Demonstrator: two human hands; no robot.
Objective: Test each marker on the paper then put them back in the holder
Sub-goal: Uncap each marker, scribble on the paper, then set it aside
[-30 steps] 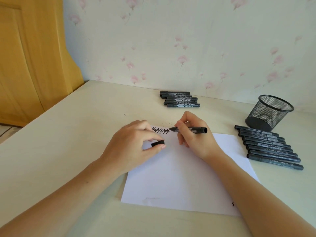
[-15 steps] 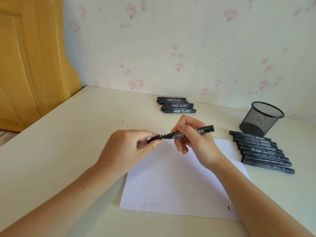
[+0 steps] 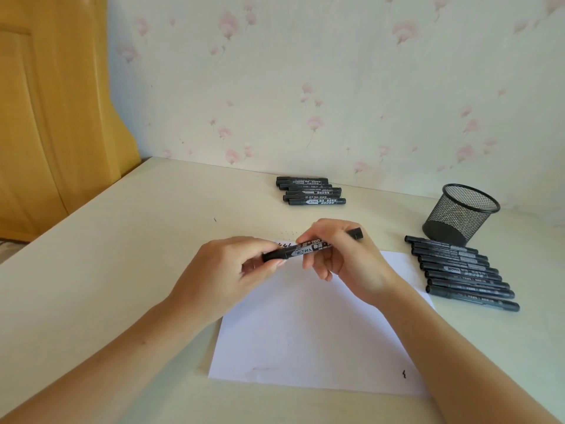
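Cream desk [image 3: 122, 270], floral wallpaper [image 3: 305, 87] behind, yellow door [image 3: 55, 117] left. Both hands, left [image 3: 226, 276] and right [image 3: 351, 264], grip one marker [image 3: 305, 249] above white paper [image 3: 305, 341]. Mesh holder [image 3: 460, 214] far right; marker rows [image 3: 461, 272] beside it.

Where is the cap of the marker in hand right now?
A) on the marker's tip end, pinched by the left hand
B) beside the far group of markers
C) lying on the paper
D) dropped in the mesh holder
A: the left hand pinches the cap seated on the marker, whose barrel the right hand grips.
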